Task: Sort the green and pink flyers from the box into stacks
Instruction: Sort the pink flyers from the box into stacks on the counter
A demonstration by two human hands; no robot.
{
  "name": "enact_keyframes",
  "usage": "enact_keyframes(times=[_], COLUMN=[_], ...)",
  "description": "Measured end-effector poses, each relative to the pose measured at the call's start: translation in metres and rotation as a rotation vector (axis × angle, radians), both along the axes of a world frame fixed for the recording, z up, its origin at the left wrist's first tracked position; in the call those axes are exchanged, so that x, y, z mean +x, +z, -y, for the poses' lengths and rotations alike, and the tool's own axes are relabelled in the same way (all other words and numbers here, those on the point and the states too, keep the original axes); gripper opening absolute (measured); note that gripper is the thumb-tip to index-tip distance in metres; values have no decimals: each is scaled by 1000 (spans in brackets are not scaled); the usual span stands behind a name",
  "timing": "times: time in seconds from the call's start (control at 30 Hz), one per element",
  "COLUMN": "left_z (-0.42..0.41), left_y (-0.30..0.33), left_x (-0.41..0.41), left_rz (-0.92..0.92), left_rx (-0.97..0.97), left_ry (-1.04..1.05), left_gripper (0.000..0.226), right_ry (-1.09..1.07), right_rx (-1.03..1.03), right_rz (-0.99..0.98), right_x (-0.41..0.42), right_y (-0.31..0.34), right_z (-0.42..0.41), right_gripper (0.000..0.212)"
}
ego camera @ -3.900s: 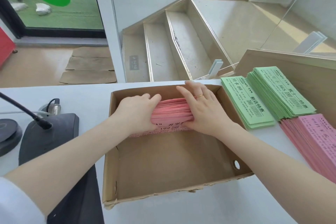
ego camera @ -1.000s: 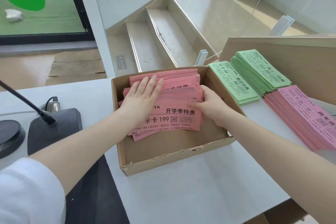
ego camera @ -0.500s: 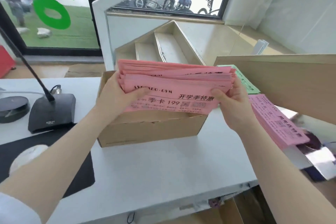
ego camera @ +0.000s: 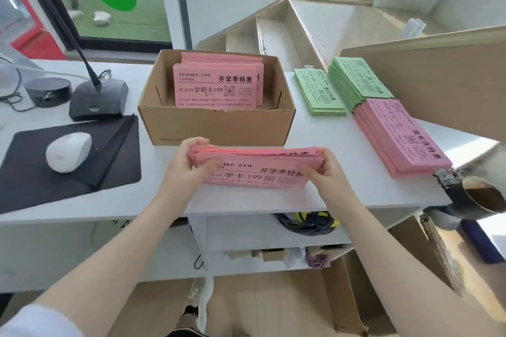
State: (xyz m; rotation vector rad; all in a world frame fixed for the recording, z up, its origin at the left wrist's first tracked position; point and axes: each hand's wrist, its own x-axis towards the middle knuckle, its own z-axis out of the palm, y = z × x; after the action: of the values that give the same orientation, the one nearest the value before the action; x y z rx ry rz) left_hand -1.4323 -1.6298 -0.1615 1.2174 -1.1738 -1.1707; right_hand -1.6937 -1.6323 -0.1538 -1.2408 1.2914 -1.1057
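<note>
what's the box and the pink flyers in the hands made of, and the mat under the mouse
Box: brown corrugated cardboard, matte, with a raw, ragged cut rim. Pink flyers held by the left hand and right hand: thin matte printed paper; the edges fan into sheets. Mat: black and dull, probably fabric-topped foam or rubber; one corner is folded over.

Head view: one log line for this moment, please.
phase: sorting | left hand + right hand: gripping pink bundle over table | box: pink flyers inside | green stacks: right of box
</note>
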Motion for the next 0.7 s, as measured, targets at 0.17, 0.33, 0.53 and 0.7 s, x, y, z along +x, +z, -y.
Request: enact_keyframes(times=[0.17,0.33,0.53,0.7], left_z=[3,10,25,26], left_y=[10,11,17,6], left_x=[-14,-27,-41,-37], left_rz=[-45,-145,-151,-183], left_rx=[-42,-7,8,-8], left_ry=[59,245,435,353], left_gripper=[43,21,16,2], right_ry=[-30,-98,-104,-42], right_rx=[-186,-486,-509,-385], right_rz=[-64,-382,-467,-409], right_x=[8,17,8,0], right_y=[11,11,-6,-12], right_z=[8,18,28,27], right_gripper=[51,37,22,58])
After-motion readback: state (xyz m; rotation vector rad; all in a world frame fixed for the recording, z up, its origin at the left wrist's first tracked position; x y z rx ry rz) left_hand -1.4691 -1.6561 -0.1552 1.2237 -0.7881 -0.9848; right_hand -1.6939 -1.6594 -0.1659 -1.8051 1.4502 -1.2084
